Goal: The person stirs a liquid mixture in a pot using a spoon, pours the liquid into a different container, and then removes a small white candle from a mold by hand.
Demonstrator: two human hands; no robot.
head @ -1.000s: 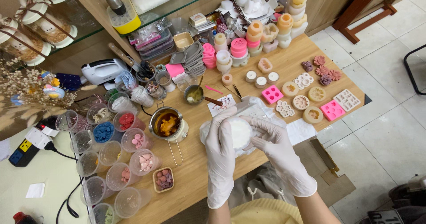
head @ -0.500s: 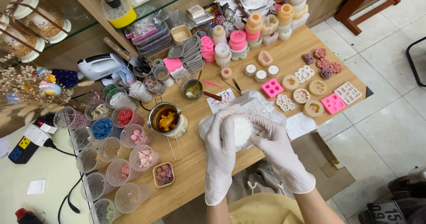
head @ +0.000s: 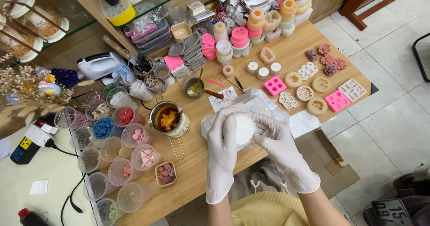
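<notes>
Both gloved hands, left hand (head: 222, 145) and right hand (head: 276, 142), meet with fingers curled.

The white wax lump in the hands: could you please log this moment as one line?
left hand: cups white wax lump | right hand: pinches its edge | below: clear plastic bag, wooden table

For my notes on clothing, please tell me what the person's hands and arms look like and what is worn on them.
Both the left hand and the right hand wear thin white disposable gloves, smooth and slightly wrinkled, ending in loose cuffs past the wrists. Below the cuffs the forearms are bare: no sleeves, watch or jewellery show.
</notes>
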